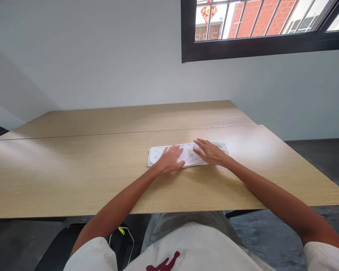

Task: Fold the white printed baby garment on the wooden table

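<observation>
A white cloth with a small faint print lies folded into a long flat strip on the wooden table. My left hand rests on its left half, fingers stretched out and pointing away from me. On the right half lies my right hand, palm down, its fingers extended towards the left. Between the two hands a stretch of the printed fabric shows. The cloth's left end looks layered; parts of it under my palms are hidden.
The pale wooden table has a seam across it and reaches back to a grey-white wall. A dark-framed window with bars is at upper right. A black chair stands below the table's front edge at left.
</observation>
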A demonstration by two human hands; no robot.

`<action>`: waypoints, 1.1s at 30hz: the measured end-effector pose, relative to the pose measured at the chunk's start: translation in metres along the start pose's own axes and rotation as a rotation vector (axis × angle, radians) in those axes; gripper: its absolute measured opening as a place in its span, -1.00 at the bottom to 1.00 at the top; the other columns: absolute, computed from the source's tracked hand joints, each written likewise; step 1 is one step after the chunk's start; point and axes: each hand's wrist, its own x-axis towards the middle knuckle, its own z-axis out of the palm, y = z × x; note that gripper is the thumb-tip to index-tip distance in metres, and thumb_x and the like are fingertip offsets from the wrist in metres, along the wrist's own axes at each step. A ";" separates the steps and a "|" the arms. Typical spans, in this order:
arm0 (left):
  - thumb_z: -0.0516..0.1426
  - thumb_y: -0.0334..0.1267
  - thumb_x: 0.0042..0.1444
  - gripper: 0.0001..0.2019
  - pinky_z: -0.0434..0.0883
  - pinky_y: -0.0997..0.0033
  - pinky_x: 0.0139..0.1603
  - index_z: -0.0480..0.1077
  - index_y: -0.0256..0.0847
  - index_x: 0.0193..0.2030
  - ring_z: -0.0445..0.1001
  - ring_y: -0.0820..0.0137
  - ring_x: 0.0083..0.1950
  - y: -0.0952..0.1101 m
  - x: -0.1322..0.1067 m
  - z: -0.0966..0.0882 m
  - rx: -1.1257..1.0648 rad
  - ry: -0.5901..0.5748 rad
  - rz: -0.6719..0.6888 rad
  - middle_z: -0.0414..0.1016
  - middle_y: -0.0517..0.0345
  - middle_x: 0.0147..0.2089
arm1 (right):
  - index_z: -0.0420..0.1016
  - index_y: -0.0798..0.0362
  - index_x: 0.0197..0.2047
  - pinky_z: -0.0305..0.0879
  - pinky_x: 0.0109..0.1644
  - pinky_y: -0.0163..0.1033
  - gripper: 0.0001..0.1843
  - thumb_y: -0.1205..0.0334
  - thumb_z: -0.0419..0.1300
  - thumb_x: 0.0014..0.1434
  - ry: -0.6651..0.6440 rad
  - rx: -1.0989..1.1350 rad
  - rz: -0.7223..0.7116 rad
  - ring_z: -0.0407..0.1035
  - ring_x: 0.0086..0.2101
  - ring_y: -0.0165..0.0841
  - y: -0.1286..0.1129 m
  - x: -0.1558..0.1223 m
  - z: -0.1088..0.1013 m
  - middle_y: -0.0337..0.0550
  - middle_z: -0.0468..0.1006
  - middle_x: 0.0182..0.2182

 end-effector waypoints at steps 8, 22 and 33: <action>-0.23 0.09 0.39 -0.32 -0.19 -0.08 0.52 -0.15 -0.26 0.51 -0.24 0.13 0.56 -0.003 0.010 0.014 -0.016 -0.032 0.103 -0.18 0.02 0.55 | -0.13 0.16 0.49 -0.28 0.44 0.25 -0.16 -0.25 -0.22 0.38 -0.132 -0.080 -0.210 -0.30 0.42 0.01 0.019 0.018 0.027 0.17 -0.14 0.45; -0.22 0.20 0.33 -0.25 -0.19 -0.12 0.51 -0.13 -0.20 0.51 -0.31 0.07 0.56 -0.028 0.013 0.009 0.020 -0.033 -0.125 -0.24 0.11 0.55 | 0.59 0.07 -0.19 0.30 -0.21 -0.23 -0.76 0.33 0.07 0.28 0.157 0.090 -0.534 0.40 -0.31 -0.34 -0.002 0.000 0.010 -0.05 0.52 -0.22; -0.21 0.20 0.31 -0.23 -0.22 -0.08 0.51 -0.14 -0.21 0.52 -0.31 0.09 0.56 -0.028 0.014 0.006 0.004 -0.045 -0.159 -0.23 0.16 0.55 | 0.55 0.11 -0.25 0.12 -0.18 -0.19 -0.75 0.35 0.04 0.32 0.158 -0.454 -0.454 0.34 -0.24 -0.28 -0.008 -0.005 0.008 0.03 0.50 -0.13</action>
